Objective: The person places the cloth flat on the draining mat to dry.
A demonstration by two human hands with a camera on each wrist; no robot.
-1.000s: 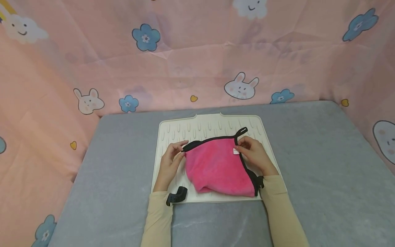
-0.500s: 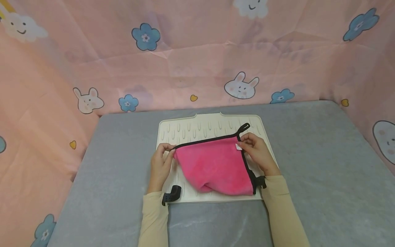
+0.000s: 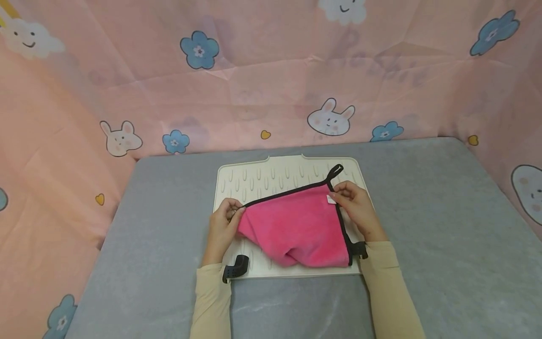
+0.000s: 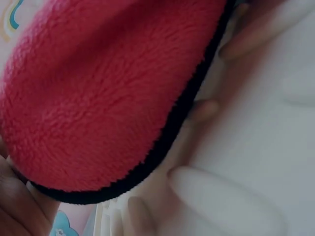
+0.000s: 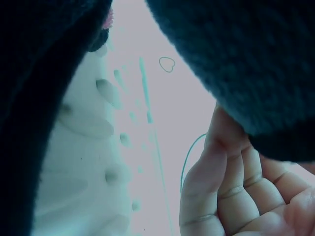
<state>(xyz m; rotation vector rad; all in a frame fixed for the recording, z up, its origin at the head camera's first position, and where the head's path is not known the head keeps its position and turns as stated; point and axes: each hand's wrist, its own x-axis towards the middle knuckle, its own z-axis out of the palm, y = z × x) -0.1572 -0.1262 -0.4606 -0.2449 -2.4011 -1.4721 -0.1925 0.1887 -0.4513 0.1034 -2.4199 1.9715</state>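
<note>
A pink plush cloth [image 3: 292, 223] with black edging, a black hanging loop [image 3: 336, 171] and a small white tag [image 3: 331, 199] is held up over a cream ridged mat [image 3: 258, 181]. My left hand [image 3: 222, 230] pinches its left corner between thumb and fingers. Near the tag and loop, my right hand [image 3: 357, 209] pinches the upper right edge. The cloth's lower edge sags in a fold. In the left wrist view the pink cloth [image 4: 98, 98] fills much of the picture. Dark, shadowed cloth [image 5: 236, 54] hangs before the right hand [image 5: 236, 191] in the right wrist view.
The mat lies on a grey cloth-covered table [image 3: 169, 202]. Behind and at the sides hangs a pink curtain [image 3: 254, 84] printed with rabbits, clouds and flowers. Black wrist camera mounts [image 3: 236, 267] sit at both sleeves.
My left hand has shifted left, pulling the cloth's top edge straight. My right hand has risen slightly to the right, lifting the loop corner. A fold has formed along the lower edge.
</note>
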